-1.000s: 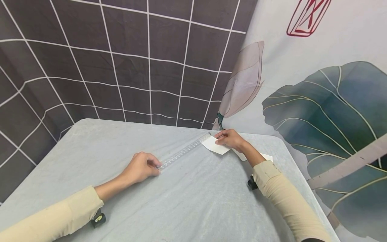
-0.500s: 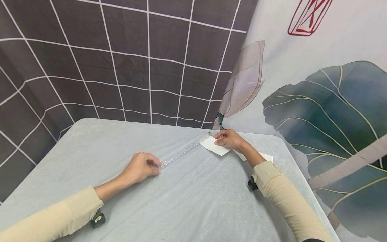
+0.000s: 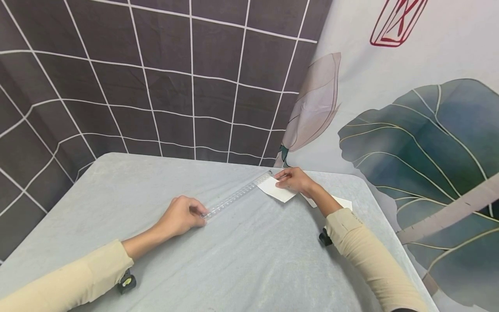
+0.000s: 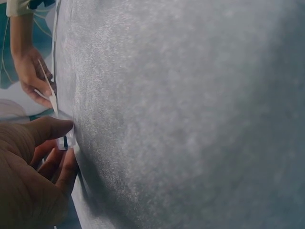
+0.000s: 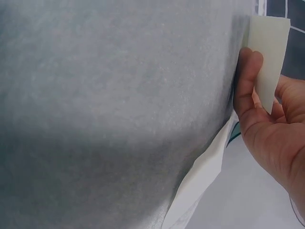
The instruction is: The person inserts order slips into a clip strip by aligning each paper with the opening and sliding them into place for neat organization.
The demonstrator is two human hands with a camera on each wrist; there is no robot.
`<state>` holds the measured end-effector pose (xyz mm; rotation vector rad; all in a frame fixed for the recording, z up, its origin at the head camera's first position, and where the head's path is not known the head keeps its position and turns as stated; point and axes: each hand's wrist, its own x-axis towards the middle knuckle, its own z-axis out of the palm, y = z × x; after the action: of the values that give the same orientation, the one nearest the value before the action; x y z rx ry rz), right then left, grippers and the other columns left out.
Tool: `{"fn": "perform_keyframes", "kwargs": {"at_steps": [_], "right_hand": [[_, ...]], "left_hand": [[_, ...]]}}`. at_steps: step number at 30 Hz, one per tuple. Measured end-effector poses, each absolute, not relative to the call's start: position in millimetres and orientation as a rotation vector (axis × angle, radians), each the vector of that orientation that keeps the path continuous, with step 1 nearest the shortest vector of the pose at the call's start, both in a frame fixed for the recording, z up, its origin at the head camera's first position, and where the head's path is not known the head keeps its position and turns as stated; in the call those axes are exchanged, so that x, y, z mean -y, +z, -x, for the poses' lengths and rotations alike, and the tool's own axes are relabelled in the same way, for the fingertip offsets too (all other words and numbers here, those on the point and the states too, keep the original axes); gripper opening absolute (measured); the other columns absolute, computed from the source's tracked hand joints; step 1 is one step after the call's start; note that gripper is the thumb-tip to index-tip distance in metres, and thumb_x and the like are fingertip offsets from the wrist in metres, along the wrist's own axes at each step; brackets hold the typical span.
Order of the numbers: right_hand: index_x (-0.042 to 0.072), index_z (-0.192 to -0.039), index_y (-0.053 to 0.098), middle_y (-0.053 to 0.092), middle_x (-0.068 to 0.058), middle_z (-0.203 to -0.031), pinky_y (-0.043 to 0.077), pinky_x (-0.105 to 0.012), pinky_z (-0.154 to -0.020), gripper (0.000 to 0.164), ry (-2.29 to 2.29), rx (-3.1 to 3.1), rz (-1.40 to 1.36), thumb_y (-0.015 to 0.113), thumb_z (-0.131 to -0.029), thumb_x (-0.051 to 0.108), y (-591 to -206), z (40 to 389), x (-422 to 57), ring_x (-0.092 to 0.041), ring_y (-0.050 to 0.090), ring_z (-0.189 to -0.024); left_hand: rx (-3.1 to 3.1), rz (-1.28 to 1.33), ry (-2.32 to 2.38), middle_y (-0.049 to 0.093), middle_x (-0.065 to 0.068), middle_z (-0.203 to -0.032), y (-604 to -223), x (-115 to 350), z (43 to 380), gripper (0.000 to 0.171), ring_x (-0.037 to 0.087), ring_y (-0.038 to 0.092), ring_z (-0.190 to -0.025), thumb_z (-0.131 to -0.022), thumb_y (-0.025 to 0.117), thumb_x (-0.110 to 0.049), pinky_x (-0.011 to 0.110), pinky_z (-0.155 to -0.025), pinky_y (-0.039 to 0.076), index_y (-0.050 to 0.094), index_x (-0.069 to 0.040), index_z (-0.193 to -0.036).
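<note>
A clear plastic ruler (image 3: 235, 195) lies slantwise on the grey cloth-covered table. Its near end is pinched between the thumb and fingers of my left hand (image 3: 183, 215); the left wrist view shows the ruler's tip (image 4: 66, 142) between them. At the far end, my right hand (image 3: 295, 180) holds a small white piece of paper (image 3: 271, 189), whose left corner meets or overlaps the ruler's edge. In the right wrist view the paper (image 5: 272, 52) stands out from between the thumb and fingers. Beneath the right wrist lies another white sheet (image 3: 343, 203), partly hidden by the forearm.
Grey cloth covers the table (image 3: 218, 268). Behind it hangs a dark curtain (image 3: 167, 86) with white grid lines. A white cloth (image 3: 362, 78) printed with leaves hangs along the right side. Each cuff has a black wrist camera (image 3: 127, 282) beneath it.
The piece of paper in my right hand has shifted slightly left and toward me along the ruler. My left hand and the ruler have stayed still.
</note>
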<state>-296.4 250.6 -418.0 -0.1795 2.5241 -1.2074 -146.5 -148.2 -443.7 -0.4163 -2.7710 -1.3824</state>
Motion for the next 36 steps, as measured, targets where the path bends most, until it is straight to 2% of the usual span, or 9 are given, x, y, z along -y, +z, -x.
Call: {"fn": "perform_keyframes", "kwargs": {"at_steps": [3,8,10,14,20,28,32,36], "right_hand": [[-0.005,-0.138,0.074,0.08,-0.014,-0.118,0.053,-0.02,-0.086,0.041,-1.201,-2.526,0.18,0.084,-0.1,0.008,-417.8,295.5,-249.8,-0.015,0.07,-0.103],[-0.004,-0.138,0.074,0.08,-0.012,-0.116,0.053,-0.02,-0.086,0.041,-1.199,-2.523,0.168,0.084,-0.1,0.008,-417.7,294.6,-248.8,-0.014,0.069,-0.102],[-0.004,-0.137,0.074,0.08,-0.01,-0.114,0.053,-0.02,-0.086,0.041,-1.199,-2.522,0.162,0.084,-0.099,0.008,-417.7,294.3,-248.7,-0.013,0.068,-0.1],[-0.005,-0.137,0.074,0.08,-0.007,-0.112,0.053,-0.02,-0.085,0.041,-1.208,-2.512,0.168,0.084,-0.099,0.008,-417.6,293.5,-248.7,-0.012,0.066,-0.098],[-0.005,-0.137,0.074,0.081,-0.013,-0.116,0.051,-0.019,-0.084,0.041,-1.208,-2.518,0.173,0.084,-0.099,0.009,-417.7,293.0,-247.1,-0.012,0.067,-0.099],[-0.002,-0.135,0.076,0.079,-0.006,-0.11,0.052,-0.019,-0.084,0.04,-1.2,-2.517,0.168,0.085,-0.098,0.01,-418.3,291.9,-244.0,-0.012,0.067,-0.098],[-0.001,-0.135,0.077,0.079,-0.005,-0.11,0.051,-0.02,-0.085,0.039,-1.191,-2.524,0.162,0.085,-0.098,0.011,-418.0,291.4,-242.9,-0.013,0.067,-0.099],[-0.001,-0.134,0.077,0.08,-0.005,-0.108,0.051,-0.02,-0.084,0.04,-1.185,-2.53,0.159,0.086,-0.098,0.012,-419.0,292.3,-242.6,-0.012,0.066,-0.096]], "left_hand": [[2.775,0.421,-1.361,0.084,0.001,-0.087,-451.4,150.7,151.0,0.02,0.011,0.074,-0.08,-0.074,0.093,-0.008,0.028,-0.073,0.06,0.088,-0.011,-0.093],[2.798,0.406,-1.316,0.083,-0.01,-0.086,-477.5,158.0,165.8,0.022,0.005,0.074,-0.081,-0.073,0.097,-0.015,0.024,-0.075,0.06,0.089,-0.023,-0.092],[2.789,0.413,-1.325,0.083,-0.009,-0.086,-477.1,157.3,165.6,0.022,0.005,0.074,-0.081,-0.073,0.097,-0.014,0.025,-0.074,0.059,0.088,-0.022,-0.091],[2.787,0.425,-1.36,0.084,-0.001,-0.088,-455.7,151.0,154.4,0.022,0.01,0.074,-0.081,-0.074,0.095,-0.009,0.029,-0.074,0.06,0.088,-0.013,-0.094],[2.81,0.401,-1.306,0.082,-0.015,-0.086,-484.2,159.4,170.5,0.024,0.001,0.073,-0.082,-0.073,0.097,-0.016,0.024,-0.075,0.059,0.088,-0.027,-0.091],[2.804,0.4,-1.369,0.085,0.003,-0.09,-434.8,145.6,143.2,0.021,0.013,0.075,-0.084,-0.075,0.094,-0.007,0.028,-0.076,0.06,0.088,-0.008,-0.095],[2.786,0.409,-1.367,0.085,0.002,-0.089,-441.2,148.1,146.5,0.021,0.012,0.075,-0.083,-0.074,0.094,-0.007,0.027,-0.076,0.059,0.088,-0.01,-0.094],[2.749,0.438,-1.342,0.084,-0.006,-0.085,-465.6,154.9,158.9,0.021,0.008,0.074,-0.081,-0.072,0.095,-0.013,0.024,-0.073,0.058,0.089,-0.017,-0.092]]}}
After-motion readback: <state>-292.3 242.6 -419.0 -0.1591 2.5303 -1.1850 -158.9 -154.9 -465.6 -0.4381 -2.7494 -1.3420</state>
